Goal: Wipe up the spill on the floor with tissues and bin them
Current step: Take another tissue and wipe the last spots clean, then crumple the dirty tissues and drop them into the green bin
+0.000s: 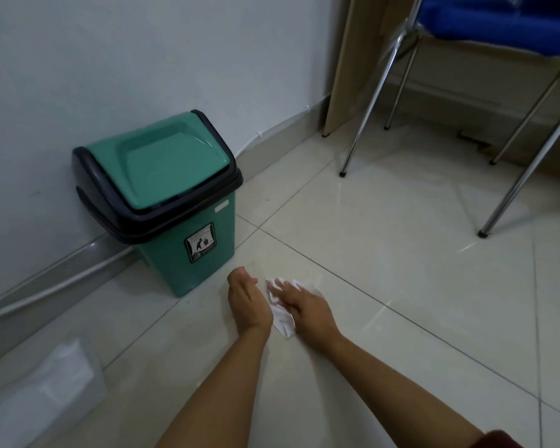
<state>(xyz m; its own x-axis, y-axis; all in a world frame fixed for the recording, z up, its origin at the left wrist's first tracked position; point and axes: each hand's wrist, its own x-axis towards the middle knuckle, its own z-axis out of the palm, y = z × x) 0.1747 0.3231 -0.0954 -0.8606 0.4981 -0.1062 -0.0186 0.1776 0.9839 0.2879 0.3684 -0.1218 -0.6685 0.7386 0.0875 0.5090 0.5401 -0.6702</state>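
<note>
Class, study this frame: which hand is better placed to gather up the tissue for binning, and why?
The right hand: it lies flat on the tissue. The left hand is beside it, empty, nearer the green bin.

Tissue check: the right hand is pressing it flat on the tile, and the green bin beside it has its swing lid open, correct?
Not quite. The head view shows the green bin with its swing lid closed. The rest holds: the right hand presses the tissue flat on the tile.

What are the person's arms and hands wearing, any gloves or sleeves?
No gloves: the left hand and right hand are bare, with no rings, watch or wristband showing. Both forearms are uncovered. Only a dark red sleeve edge shows on the right arm at the frame's bottom.
</note>
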